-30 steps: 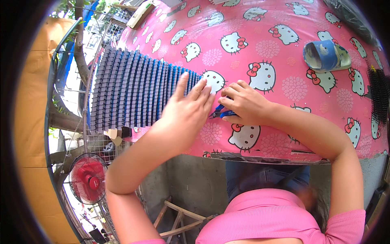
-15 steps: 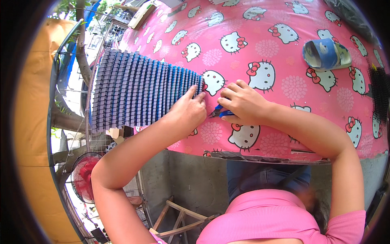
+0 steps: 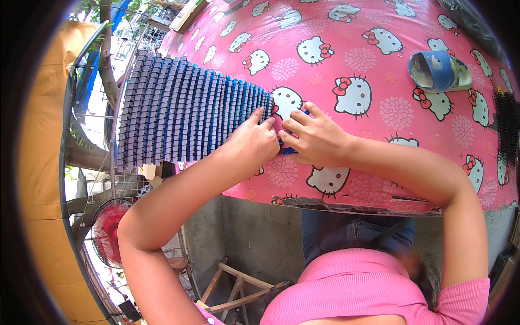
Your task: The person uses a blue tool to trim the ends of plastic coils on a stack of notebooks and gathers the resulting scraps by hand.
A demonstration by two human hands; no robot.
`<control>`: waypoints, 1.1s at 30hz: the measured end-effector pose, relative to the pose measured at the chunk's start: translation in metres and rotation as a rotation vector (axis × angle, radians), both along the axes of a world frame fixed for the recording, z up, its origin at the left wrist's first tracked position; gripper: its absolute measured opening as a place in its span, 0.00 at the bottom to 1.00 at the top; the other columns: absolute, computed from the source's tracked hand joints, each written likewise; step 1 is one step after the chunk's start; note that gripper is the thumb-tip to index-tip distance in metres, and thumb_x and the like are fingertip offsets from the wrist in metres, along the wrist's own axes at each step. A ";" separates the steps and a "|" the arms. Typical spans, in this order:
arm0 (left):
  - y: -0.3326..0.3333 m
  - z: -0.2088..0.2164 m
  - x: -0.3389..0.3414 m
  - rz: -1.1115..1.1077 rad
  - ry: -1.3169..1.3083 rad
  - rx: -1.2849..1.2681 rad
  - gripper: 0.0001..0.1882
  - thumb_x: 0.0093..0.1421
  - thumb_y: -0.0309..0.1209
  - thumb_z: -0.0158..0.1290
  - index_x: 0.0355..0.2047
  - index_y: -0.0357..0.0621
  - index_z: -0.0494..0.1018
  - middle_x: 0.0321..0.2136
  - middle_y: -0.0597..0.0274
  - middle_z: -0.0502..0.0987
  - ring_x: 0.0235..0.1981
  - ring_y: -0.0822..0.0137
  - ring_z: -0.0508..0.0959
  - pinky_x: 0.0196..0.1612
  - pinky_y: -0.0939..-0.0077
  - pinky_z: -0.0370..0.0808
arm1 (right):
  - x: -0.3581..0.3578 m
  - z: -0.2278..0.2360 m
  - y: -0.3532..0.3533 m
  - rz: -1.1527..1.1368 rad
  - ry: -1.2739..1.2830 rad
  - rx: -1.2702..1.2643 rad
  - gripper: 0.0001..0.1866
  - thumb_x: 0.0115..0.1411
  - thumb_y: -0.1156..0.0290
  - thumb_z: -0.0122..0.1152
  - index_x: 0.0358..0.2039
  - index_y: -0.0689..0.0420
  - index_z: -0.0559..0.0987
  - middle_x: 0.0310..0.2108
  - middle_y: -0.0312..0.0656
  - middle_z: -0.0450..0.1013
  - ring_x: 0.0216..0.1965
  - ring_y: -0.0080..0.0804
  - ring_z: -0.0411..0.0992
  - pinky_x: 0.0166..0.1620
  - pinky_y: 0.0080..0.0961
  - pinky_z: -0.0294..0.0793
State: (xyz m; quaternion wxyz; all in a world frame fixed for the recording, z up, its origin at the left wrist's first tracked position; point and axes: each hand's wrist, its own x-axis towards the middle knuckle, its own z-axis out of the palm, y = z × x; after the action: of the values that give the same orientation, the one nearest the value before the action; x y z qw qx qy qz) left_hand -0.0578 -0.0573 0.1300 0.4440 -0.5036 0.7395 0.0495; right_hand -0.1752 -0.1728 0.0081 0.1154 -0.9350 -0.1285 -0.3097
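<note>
Across the left part of the pink, cat-printed counter (image 3: 395, 76), as the head view shows it, lies a ribbed panel (image 3: 179, 114) of grey-violet and blue strips joined by dark loops. Its long axis runs left to right, with a slight slope down toward the right. The panel looks broad at its left end and narrows to the right, where its small end points at the person's hands. The single strips lie crosswise to that axis, from the near side to the far side, and look more closely packed toward the narrow end.

The left hand (image 3: 255, 140) rests at this narrow end, its index finger stretched out onto the last strips and the others bent beneath; whether they pinch a strip cannot be told.

The right hand (image 3: 317, 136) is just beside it, fingers curled around a blue-handled tool (image 3: 288, 151). Blue parts show past the index finger and below the hand, but the tip is too covered to tell which way it points.

Well apart on the right lies a blue and cream slipper (image 3: 440, 71), and farther right a black bristly bundle (image 3: 507, 130).
</note>
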 end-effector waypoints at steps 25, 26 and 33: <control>-0.003 -0.001 0.001 0.026 -0.112 0.114 0.25 0.52 0.32 0.55 0.52 0.46 0.72 0.58 0.63 0.68 0.66 0.65 0.57 0.68 0.53 0.47 | 0.016 0.056 -0.003 0.054 0.781 0.288 0.26 0.48 0.50 0.68 0.36 0.60 0.76 0.32 0.45 0.73 0.39 0.45 0.74 0.40 0.47 0.74; -0.002 -0.004 0.004 0.036 -0.090 0.102 0.24 0.52 0.32 0.55 0.51 0.46 0.72 0.58 0.63 0.68 0.66 0.65 0.57 0.68 0.53 0.47 | 0.011 0.050 -0.003 0.030 0.637 0.206 0.25 0.47 0.51 0.68 0.36 0.59 0.75 0.33 0.44 0.72 0.41 0.44 0.73 0.42 0.46 0.72; -0.005 0.001 -0.003 0.058 -0.103 0.097 0.20 0.52 0.32 0.55 0.47 0.45 0.75 0.55 0.59 0.70 0.65 0.64 0.58 0.68 0.54 0.47 | 0.004 0.017 -0.001 -0.009 0.208 0.001 0.25 0.45 0.54 0.69 0.38 0.57 0.75 0.39 0.43 0.69 0.47 0.40 0.68 0.51 0.40 0.64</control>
State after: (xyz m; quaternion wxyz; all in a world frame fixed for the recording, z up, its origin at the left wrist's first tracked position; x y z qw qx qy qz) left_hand -0.0610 -0.0623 0.1314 0.5037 -0.5048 0.6974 0.0721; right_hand -0.1710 -0.1733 0.0246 0.1271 -0.9627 -0.1113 -0.2114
